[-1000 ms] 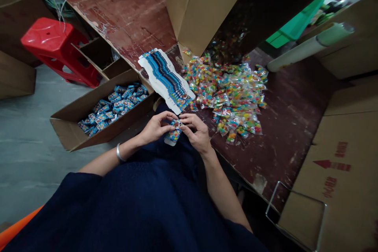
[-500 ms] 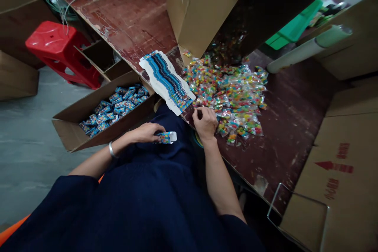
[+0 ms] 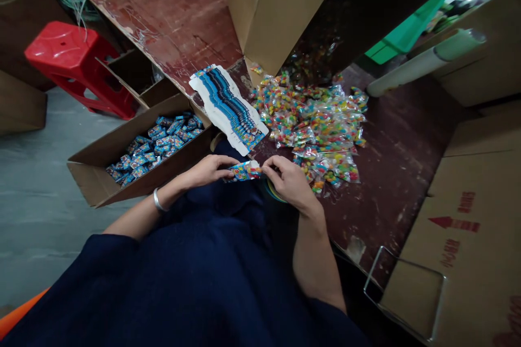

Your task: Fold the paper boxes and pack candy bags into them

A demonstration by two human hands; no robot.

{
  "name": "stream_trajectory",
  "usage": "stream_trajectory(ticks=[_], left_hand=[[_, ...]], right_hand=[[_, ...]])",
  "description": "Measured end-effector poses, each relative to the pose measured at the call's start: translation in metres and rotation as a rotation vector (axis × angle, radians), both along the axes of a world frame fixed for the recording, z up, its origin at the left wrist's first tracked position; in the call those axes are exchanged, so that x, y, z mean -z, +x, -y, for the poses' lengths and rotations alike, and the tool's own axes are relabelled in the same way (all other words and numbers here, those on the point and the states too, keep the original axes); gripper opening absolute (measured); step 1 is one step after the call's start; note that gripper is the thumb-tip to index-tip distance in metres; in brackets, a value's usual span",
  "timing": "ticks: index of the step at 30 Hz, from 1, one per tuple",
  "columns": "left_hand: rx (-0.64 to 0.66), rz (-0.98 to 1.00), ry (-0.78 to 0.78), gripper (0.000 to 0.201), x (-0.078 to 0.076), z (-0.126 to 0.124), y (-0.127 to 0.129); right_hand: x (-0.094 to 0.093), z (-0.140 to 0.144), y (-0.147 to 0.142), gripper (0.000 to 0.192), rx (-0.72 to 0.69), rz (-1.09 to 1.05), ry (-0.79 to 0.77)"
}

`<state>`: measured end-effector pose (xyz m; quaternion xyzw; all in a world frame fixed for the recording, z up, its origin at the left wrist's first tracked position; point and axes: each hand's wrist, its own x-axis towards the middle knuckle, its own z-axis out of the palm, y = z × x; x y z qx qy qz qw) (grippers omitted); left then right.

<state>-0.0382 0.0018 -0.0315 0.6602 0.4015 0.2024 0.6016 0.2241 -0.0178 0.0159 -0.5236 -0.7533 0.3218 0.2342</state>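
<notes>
Fingers of your left hand (image 3: pixel 207 169) pinch one end of a small blue printed carton (image 3: pixel 243 172), and those of your right hand (image 3: pixel 290 183) are closed on its other end, where a bit of bright sweet packet shows at the open flap. You hold the carton over your lap, just short of the counter (image 3: pixel 391 162) edge. To do this well, I'd judge you should keep the left grip steady and light so the walls don't crush, feed the packet straight in along the carton's length, then fold the flap square.

Just beyond your hands lies one fanned stack of flat blue carton blanks (image 3: pixel 228 107), and beside it one heap of clear packets of coloured sweets (image 3: pixel 315 124), too many to count. To your left, one open cardboard box (image 3: pixel 101 171) holds dozens of filled blue cartons. Farther off stand one red stool (image 3: pixel 67 59) and one tall cardboard box (image 3: pixel 272 5).
</notes>
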Motion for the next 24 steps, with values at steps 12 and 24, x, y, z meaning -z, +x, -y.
stream_trajectory(ticks=[12, 24], left_hand=[[-0.261, 0.401, -0.166, 0.069, -0.004, 0.014, 0.026], [-0.294, 0.537, -0.243, 0.056, -0.002, 0.023, 0.041]], right_hand=[[0.029, 0.018, -0.032, 0.023, 0.307, -0.473, 0.162], [0.055, 0.031, -0.058, 0.026, 0.528, -0.595, 0.225]])
